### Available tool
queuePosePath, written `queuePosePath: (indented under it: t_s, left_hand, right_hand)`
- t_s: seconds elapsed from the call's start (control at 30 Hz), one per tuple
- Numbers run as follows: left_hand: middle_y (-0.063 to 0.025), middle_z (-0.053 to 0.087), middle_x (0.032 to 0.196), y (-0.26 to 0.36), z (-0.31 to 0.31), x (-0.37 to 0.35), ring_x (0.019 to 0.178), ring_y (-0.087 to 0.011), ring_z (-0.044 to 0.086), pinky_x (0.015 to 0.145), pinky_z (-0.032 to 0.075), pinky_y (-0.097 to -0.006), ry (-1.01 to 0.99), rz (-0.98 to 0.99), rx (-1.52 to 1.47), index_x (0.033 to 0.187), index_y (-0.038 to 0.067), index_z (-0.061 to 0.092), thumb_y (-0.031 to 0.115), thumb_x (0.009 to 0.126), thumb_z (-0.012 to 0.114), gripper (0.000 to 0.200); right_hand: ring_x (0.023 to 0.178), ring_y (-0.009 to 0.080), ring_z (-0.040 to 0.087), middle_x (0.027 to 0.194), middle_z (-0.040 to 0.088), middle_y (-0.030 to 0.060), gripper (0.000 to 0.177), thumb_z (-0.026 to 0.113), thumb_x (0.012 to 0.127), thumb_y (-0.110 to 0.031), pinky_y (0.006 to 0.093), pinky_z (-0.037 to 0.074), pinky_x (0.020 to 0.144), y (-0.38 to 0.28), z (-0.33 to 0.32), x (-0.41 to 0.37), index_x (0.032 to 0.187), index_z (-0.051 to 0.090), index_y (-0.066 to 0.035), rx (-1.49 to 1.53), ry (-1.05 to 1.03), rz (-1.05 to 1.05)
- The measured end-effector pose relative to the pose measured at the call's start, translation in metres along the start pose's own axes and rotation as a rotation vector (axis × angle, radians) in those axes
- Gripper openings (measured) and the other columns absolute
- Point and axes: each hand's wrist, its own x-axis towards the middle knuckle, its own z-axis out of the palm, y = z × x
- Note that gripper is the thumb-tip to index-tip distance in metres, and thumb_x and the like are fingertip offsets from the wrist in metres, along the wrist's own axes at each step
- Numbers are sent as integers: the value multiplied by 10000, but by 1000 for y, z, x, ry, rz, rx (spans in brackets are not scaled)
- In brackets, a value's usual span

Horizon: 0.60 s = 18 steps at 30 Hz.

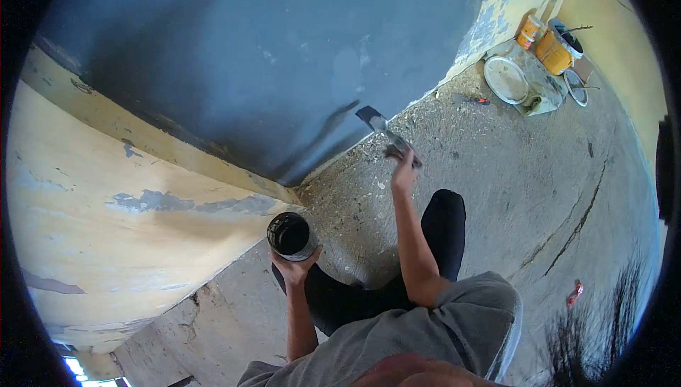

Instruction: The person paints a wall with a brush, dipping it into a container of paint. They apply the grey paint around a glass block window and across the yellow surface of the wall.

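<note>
My left hand (294,268) is wrapped round a small round can (309,251), its inside coated with black paint. It is held upright near the wall corner, above my bent knee. My right hand (403,174) grips the handle of a flat paintbrush (380,124) with a dark tip and a pale, paint-marked band. The tip points up and left, close to the dark grey-blue wall (284,53), and a shadow of the brush falls on that wall. A slight blur smears the right fingers.
A yellow bucket (555,52), a smaller orange tub (528,32) and a white lid (506,80) stand at the far right corner. A red-handled tool (481,101) lies on the rough floor (511,167). The left wall (106,153) is cream and peeling.
</note>
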Motion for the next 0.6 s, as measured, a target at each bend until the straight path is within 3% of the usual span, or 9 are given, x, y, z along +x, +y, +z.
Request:
queuePosePath:
  t_s: [0.07, 0.1, 0.17, 0.27, 0.3, 0.47, 0.53, 0.6]
  left_hand:
    - [-101, 633, 1057, 5, -1, 2, 949, -213, 616, 881, 482, -353, -70, -53, -5, 1110, 16, 559, 178, 486, 895, 727]
    - [-101, 633, 1057, 2, -1, 3, 949, -213, 616, 881, 482, -353, -72, -45, -4, 1110, 16, 559, 178, 486, 895, 727]
    - [-98, 635, 1062, -9, -3, 2, 951, -209, 619, 880, 486, -353, -67, -33, -66, 1114, 14, 560, 168, 490, 890, 723]
    - [-91, 637, 1059, -3, -2, 0, 940, -208, 622, 872, 489, -355, -33, -57, -164, 1115, 13, 561, 160, 494, 885, 716]
    - [-91, 637, 1059, -1, -1, -1, 940, -208, 622, 872, 489, -355, -36, -57, -164, 1115, 13, 561, 160, 494, 885, 716]
    - [-89, 638, 1046, 8, -2, 1, 931, -201, 620, 868, 489, -352, -45, -22, -135, 1100, 15, 571, 133, 493, 878, 691]
    - [-101, 632, 1057, 7, -6, 4, 942, -219, 618, 872, 491, -368, -85, -23, -122, 1124, 17, 557, 142, 493, 868, 714]
    - [-113, 626, 1068, 10, -5, 10, 953, -238, 617, 876, 492, -385, -124, -17, -107, 1147, 19, 542, 151, 493, 858, 738]
  right_hand:
    - [703, 279, 657, 885, 653, 182, 347, 414, 953, -193, 369, 526, 612, 50, 10, 35, 1024, 590, 98, 84, 76, -2]
    - [703, 279, 657, 885, 653, 182, 347, 414, 953, -193, 369, 526, 612, 32, 26, 42, 1024, 590, 98, 91, 78, -4]
    - [763, 258, 650, 899, 660, 157, 327, 428, 954, -182, 355, 516, 665, -38, 61, 42, 1054, 617, 66, 343, -237, -12]
    - [749, 276, 648, 906, 658, 159, 345, 418, 957, -195, 354, 509, 657, -71, 43, 42, 1060, 603, 77, 340, -232, -94]
    - [799, 290, 646, 914, 654, 184, 468, 286, 980, -295, 373, 485, 731, -77, 32, 36, 1086, 559, 70, 240, -191, -107]
    - [751, 285, 649, 906, 655, 187, 458, 318, 980, -303, 370, 499, 698, -26, -23, 31, 1092, 556, 72, -11, -68, -51]
    - [733, 287, 650, 899, 655, 191, 453, 332, 981, -305, 371, 506, 683, -20, -15, 34, 1096, 553, 73, -71, -65, 6]
    - [708, 285, 650, 887, 656, 191, 432, 362, 976, -292, 375, 516, 657, -13, 23, 55, 1081, 557, 80, 78, -73, -15]
